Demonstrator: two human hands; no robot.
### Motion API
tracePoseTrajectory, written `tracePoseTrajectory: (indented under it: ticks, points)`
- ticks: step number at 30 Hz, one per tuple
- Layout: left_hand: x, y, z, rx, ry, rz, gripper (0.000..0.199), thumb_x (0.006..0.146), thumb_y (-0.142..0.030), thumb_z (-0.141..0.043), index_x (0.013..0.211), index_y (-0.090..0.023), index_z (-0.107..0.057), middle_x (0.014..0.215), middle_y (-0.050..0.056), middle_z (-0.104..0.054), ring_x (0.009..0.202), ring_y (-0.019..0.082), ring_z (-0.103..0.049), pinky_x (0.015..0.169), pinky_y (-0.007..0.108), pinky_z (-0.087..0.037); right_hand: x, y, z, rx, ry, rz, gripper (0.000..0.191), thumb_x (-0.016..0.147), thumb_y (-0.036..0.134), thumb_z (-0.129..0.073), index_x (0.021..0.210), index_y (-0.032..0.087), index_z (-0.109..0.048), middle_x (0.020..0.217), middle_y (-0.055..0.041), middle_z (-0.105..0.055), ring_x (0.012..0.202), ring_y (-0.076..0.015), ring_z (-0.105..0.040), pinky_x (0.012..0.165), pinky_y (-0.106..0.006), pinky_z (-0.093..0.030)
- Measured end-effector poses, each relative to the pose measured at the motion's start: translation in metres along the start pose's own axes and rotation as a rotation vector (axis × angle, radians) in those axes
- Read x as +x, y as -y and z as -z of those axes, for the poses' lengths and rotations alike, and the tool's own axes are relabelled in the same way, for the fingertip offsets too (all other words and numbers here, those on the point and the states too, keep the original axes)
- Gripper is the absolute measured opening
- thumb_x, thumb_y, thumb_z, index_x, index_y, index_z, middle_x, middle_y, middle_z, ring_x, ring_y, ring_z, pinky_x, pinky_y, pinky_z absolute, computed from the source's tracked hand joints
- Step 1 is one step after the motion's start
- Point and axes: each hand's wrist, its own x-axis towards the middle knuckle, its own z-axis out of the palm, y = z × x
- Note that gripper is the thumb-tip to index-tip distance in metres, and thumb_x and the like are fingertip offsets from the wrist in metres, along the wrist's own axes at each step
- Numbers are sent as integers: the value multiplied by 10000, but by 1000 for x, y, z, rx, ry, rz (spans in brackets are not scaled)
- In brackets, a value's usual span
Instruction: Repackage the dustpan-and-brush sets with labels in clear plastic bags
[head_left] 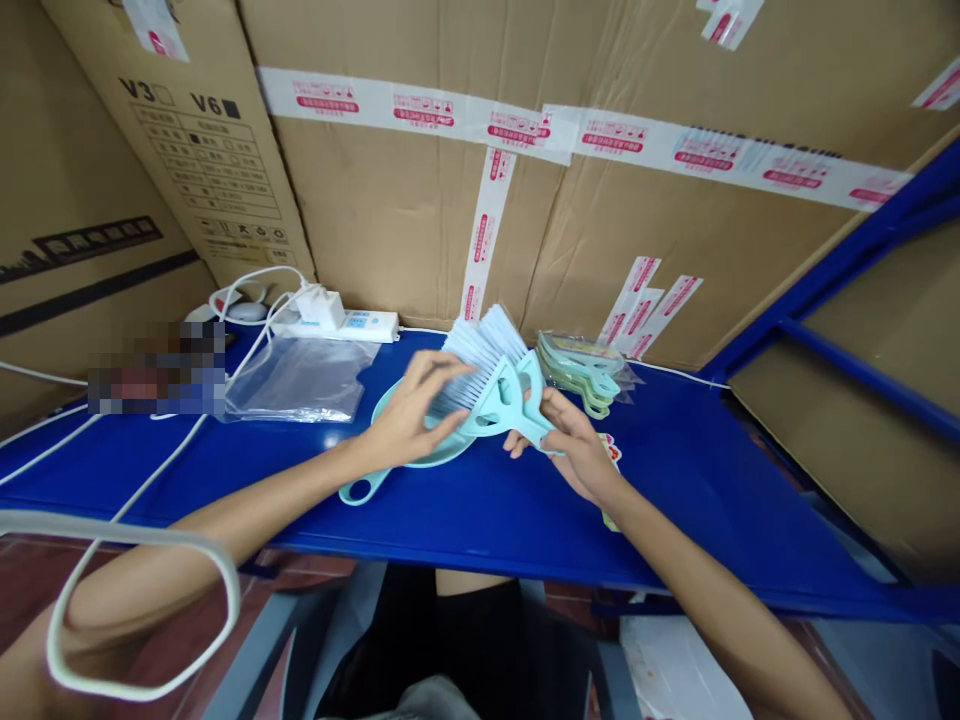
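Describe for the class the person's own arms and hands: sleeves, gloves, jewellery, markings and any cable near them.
The bare left hand and bare right hand have slender fingers; no gloves, rings or watch can be seen. The slim left forearm and right forearm show no sleeves or clear markings. A thick, white, looped cable crosses before the left forearm.

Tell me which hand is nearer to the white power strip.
Left. Your left hand, beside the bristles, is in front of the power strip and slightly right; your right hand, holding the brush handle, is farther right.
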Motion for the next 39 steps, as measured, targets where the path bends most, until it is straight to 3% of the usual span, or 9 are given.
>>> tracePoseTrajectory:
  ticks: [3, 6, 11, 14, 19, 27, 31, 36, 39]
  points:
    - [6, 14, 8, -81, -226, 181, 729, 905, -389, -816, 1541, -276, -479, 1502, 147, -496, 1425, 331, -478, 1191, 534, -443, 3, 8, 5, 68, -24, -40, 484, 677, 126, -577, 1152, 215, -577, 846, -31, -748, 689, -228, -725, 718, -412, -597]
    - [10, 23, 12, -474, -113, 346, 870, 850, -422, -861, 1588, -282, -422, 1520, 148, -555, 1407, 323, -553, 1142, 478, -500, 3, 10, 7, 106, 2, -72, 493, 641, 138, -573, 1129, 208, -587, 831, -36, -739, 665, -238, -715, 660, -404, -584]
    - [9, 17, 6, -840, 19, 571, 600, 794, -340, -894, 1320, -185, -650, 1184, 102, -771, 1074, 268, -737, 957, 391, -589, 2, 3, 8, 173, 62, -109, 513, 673, 127, -594, 1179, 211, -582, 961, -61, -753, 734, -251, -752, 635, -384, -594]
    - [9, 14, 1, -896, 3, 607, 461, 738, -311, -926, 1114, -155, -710, 1001, 71, -806, 925, 242, -764, 866, 361, -605, 2, 1, 6, 151, 64, -122, 435, 801, 171, -662, 1227, 222, -587, 1054, -69, -744, 748, -232, -764, 625, -358, -606]
    - [10, 13, 1, -917, -82, 696, 485, 654, -276, -978, 1044, -153, -716, 901, 51, -815, 807, 228, -780, 778, 345, -625, 2, -2, 2, -41, -10, -31, 463, 930, 305, -806, 1347, 253, -613, 1040, -32, -710, 708, -194, -766, 583, -315, -614]
    - [10, 7, 0, -894, -118, 756, 450, 709, -347, -971, 1044, -166, -733, 925, 49, -814, 778, 196, -749, 729, 313, -601, 0, -12, 10, -158, -20, 5, 490, 1064, 436, -656, 1487, 190, -637, 824, -51, -783, 679, -215, -768, 642, -363, -624]
    - [10, 9, 1, -911, -130, 771, 433, 788, -483, -925, 999, -166, -719, 885, 29, -784, 739, 166, -714, 704, 278, -572, 0, -13, 9, -131, -31, 32, 497, 1078, 430, -634, 1507, 180, -626, 867, -69, -810, 725, -226, -782, 691, -388, -636]
    - [9, 10, 9, -1107, -99, 818, 530, 905, -676, -743, 1082, -178, -721, 1001, 71, -796, 912, 255, -760, 774, 347, -613, -1, -13, 8, -127, -68, 96, 520, 1084, 416, -629, 1543, 174, -594, 891, -68, -818, 739, -231, -791, 752, -422, -642]
    - [8, 8, 11, -1102, -10, 762, 546, 848, -589, -847, 1181, -181, -706, 1111, 90, -805, 1025, 287, -763, 873, 379, -621, -1, -12, 6, -178, -96, 128, 539, 1064, 430, -661, 1543, 190, -600, 924, -64, -823, 751, -231, -798, 794, -436, -647]
